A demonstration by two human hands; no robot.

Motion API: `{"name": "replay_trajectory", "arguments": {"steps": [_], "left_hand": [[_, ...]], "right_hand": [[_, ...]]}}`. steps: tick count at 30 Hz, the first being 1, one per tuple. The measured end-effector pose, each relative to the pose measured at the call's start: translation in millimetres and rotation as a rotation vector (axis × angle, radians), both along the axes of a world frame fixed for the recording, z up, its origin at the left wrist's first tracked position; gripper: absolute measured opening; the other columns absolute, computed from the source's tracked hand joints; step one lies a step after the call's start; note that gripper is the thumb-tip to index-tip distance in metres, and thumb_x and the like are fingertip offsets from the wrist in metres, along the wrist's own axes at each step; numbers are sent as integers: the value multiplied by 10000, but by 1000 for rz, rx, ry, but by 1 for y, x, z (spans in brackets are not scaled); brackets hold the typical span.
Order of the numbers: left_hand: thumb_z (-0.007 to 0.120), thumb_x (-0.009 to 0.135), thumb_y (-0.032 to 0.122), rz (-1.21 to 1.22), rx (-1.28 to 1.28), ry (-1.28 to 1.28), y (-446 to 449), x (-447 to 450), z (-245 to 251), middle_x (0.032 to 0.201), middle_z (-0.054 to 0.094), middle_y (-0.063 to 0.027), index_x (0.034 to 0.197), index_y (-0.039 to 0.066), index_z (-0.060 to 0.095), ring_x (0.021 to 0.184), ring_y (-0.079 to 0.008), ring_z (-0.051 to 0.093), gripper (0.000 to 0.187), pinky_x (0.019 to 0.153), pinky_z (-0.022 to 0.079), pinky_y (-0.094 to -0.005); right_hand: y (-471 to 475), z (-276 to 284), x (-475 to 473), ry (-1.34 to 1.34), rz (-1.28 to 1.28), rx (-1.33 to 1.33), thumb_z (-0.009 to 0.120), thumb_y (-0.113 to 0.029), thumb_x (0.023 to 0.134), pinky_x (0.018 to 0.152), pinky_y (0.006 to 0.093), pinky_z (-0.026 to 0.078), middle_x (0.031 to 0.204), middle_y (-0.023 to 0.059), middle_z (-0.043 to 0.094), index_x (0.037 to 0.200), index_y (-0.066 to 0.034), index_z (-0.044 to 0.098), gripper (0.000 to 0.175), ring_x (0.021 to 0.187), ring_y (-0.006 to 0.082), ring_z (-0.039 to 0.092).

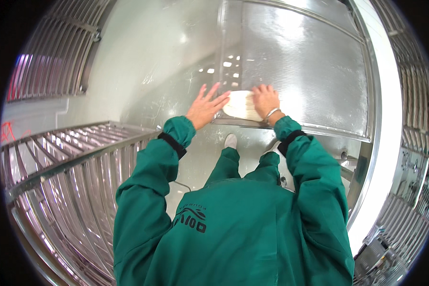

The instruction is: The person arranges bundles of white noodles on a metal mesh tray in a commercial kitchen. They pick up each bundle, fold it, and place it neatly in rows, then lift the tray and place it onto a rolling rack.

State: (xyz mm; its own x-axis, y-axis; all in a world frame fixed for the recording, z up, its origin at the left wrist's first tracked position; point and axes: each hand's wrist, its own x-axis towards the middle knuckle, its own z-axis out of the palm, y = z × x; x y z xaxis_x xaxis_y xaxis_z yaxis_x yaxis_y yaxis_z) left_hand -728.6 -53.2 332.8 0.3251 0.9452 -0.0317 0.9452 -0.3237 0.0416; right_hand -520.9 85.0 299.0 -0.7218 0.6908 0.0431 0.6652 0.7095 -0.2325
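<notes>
A pale, flat oval piece, possibly dough [238, 104], lies at the near edge of a finely ribbed metal surface [307, 60]. Lines run across its right part. At its left end my left hand [208, 107] is spread, with fingertips at or touching the rim of the piece. My right hand [265, 102] lies over the right end with bent fingers and a bracelet [271, 113] at the wrist. Blur and the hand itself hide whether those fingers grip the piece or only press on it.
Slatted metal racks [82, 153] stand close on my left, with another slatted rack [66, 46] farther off. A white raised edge [382, 118] runs along the right side. Metal equipment [370, 255] stands at the lower right.
</notes>
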Motion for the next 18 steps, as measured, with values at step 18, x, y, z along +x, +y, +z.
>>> {"name": "replay_trajectory", "arguments": {"steps": [18], "left_hand": [[430,710,-91,304,-279,29,4,12,26,1479,280,-126,1389,26,313,1388,-382,164,699,1093,112,-569]], "right_hand": [[38,4,242,663,-688,82,513,-95,780,696,440,447,873,158,584,897,-44,603,156,824,329,561]]}}
